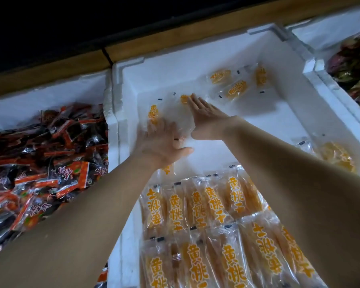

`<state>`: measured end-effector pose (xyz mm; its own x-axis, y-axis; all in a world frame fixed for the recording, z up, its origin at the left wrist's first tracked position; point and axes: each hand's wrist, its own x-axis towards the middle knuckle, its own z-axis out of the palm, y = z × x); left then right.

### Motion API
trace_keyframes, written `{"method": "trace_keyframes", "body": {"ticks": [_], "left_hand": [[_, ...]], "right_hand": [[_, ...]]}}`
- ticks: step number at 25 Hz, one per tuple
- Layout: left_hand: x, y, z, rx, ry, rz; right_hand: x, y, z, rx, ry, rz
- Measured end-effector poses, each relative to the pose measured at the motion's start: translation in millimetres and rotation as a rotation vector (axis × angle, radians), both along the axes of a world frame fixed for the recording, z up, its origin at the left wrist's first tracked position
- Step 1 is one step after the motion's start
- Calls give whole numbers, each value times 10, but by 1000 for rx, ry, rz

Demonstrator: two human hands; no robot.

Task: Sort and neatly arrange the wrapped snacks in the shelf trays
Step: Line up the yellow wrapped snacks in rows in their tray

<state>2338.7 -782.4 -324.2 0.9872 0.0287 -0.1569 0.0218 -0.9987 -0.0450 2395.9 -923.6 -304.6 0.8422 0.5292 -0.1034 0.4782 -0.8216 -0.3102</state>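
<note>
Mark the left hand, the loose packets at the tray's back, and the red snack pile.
left hand (160, 142): head view, back of hand.
loose packets (237, 88): head view, middle packet's label.
red snack pile (50, 152): head view, heap's middle.

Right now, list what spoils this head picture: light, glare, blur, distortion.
Head view: upper left is black and unlit; the white foam tray is brightly lit; glare glints off the red-and-black wrappers; the wide lens skews the wooden shelf edge; the left hand and right hand look slightly blurred.

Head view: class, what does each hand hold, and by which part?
Nothing is gripped: left hand and right hand rest straight-fingered on the clear peach packets.
</note>
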Motion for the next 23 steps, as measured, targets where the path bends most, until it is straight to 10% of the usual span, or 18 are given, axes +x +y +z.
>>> {"method": "trace_keyframes", "body": {"ticks": [7,12,18,23], "left_hand": [[-263,-38,30,-88,-12,-73],[-244,-41,202,-221,-379,-6],[240,2,170,-358,-81,265],[164,43,161,-210,-185,150]], "right_hand": [[-184,-96,-57,-64,-148,123],[-338,-367,-98,-110,-89,133],[-273,-322,-28,-229,-92,-131],[-390,-419,-69,-159,-99,-192]]}}
